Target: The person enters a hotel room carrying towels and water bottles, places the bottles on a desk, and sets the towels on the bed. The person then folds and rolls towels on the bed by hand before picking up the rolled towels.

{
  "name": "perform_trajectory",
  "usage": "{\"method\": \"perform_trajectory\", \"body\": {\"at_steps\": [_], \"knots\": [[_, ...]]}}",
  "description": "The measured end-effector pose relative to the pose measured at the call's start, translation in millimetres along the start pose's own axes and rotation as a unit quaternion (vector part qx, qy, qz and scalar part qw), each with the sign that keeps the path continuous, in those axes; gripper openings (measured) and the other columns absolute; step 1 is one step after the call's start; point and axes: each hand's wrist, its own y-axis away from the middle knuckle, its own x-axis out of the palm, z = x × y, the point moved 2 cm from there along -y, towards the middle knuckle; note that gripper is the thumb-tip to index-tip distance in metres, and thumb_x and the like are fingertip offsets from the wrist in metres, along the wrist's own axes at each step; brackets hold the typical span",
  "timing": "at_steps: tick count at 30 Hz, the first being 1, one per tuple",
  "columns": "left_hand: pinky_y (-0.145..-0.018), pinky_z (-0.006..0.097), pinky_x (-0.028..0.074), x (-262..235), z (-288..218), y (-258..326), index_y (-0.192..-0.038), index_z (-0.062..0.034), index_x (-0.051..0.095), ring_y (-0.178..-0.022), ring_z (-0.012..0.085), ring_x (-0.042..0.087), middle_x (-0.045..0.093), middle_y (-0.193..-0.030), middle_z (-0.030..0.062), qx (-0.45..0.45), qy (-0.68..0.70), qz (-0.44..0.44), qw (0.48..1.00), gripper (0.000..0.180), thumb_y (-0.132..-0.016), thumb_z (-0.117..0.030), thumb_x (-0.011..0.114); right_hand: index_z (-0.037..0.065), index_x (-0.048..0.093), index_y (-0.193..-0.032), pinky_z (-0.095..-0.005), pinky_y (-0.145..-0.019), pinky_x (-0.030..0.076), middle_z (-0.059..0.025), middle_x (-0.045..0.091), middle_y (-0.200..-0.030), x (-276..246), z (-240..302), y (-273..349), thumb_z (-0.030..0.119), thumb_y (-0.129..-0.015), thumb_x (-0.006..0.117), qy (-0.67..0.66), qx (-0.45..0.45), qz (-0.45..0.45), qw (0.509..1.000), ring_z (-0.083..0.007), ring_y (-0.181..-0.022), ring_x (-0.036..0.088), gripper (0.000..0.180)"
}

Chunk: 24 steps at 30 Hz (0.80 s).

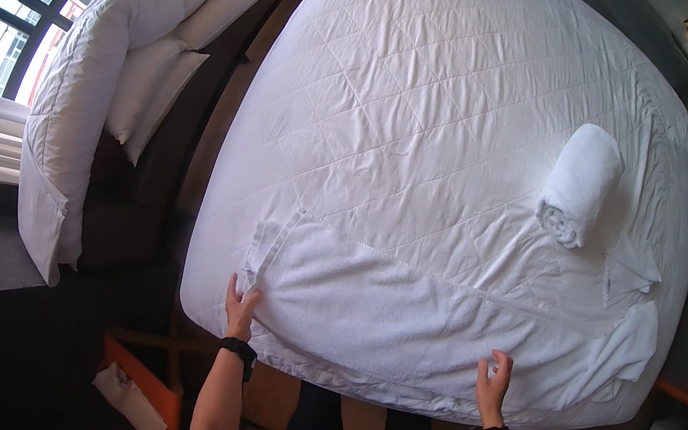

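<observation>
A white bath towel (374,310) lies spread lengthwise along the near edge of the bed, its left end folded over in a narrow band and its right end bunched. My left hand (239,314) is at the towel's near left corner, thumb and fingers apart; whether it touches the cloth I cannot tell. Over the towel's near right part is my right hand (493,384), loosely curved with finger and thumb apart and nothing between them. Farther back on the right, a rolled white towel (581,185) rests on the bed.
The bed (397,106) has a white quilted, wrinkled cover. To the left, a dark sofa (164,159) holds several white pillows (224,7) and a folded white duvet (80,92) below a window (44,5). An orange-brown wooden piece (147,377) with a pale cloth (127,400) stands at lower left.
</observation>
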Motion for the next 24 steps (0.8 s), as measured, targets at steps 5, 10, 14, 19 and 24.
{"method": "perform_trajectory", "body": {"at_steps": [5,10,14,19,24], "knots": [[-0.09,0.04,0.04,2.9,-29.4,-13.7,-0.134,-0.0044,0.036,-0.098,0.0273,0.051,0.05,-0.11,0.0147,0.32,-0.284,0.034,0.903,0.086,-0.063,-0.025,0.08,0.001,0.049,-0.115,-0.0441,-0.096,0.032,-0.0177,0.048,-0.117,103.1,112.9,-72.6,0.025,-0.075,0.069,0.09,-0.258,0.043,0.961,-0.0319,-0.11,0.046,0.051],[-0.097,0.044,0.031,23.5,-52.6,-23.0,-0.115,-0.0026,0.055,-0.093,0.0268,0.055,0.055,-0.106,0.0139,0.205,-0.377,0.225,0.875,0.065,-0.061,-0.028,0.08,0.008,0.06,-0.098,-0.0432,-0.1,0.028,-0.0067,0.058,-0.099,183.5,186.4,-112.2,0.024,-0.067,0.073,0.15,-0.232,0.138,0.951,-0.0253,-0.099,0.05,0.037],[-0.106,0.047,0.017,-21.9,-46.5,-3.7,-0.082,-0.0065,0.066,-0.101,0.0246,0.055,0.058,-0.109,0.0069,0.24,-0.477,0.322,0.782,0.032,-0.061,-0.027,0.078,0.009,0.065,-0.071,-0.0494,-0.102,0.025,-0.004,0.052,-0.081,142.4,209.1,-83.1,0.018,-0.065,0.074,0.196,-0.302,0.029,0.932,-0.0235,-0.092,0.051,0.014],[-0.108,0.049,0.018,-38.0,-41.7,20.8,-0.076,-0.0077,0.062,-0.105,0.0241,0.055,0.06,-0.107,0.0041,0.398,-0.346,0.334,0.781,0.012,-0.065,-0.009,0.067,0.007,0.063,-0.081,-0.0516,-0.099,0.03,-0.01,0.053,-0.12,113.8,221.5,-23.3,0.008,-0.069,0.068,0.189,-0.377,0.059,0.905,-0.0289,-0.112,0.048,0.013],[-0.083,0.036,0.047,-91.9,-4.7,41.9,-0.08,-0.0044,0.058,-0.088,0.0273,0.061,0.063,-0.091,0.01,0.066,-0.405,0.457,0.789,0.016,-0.065,-0.003,0.06,0.01,0.057,-0.096,-0.0365,-0.062,0.048,-0.0126,0.063,-0.078,88.6,198.5,50.8,0.02,-0.083,0.062,0.005,-0.177,0.481,0.859,-0.0336,-0.073,0.061,0.017]]}}
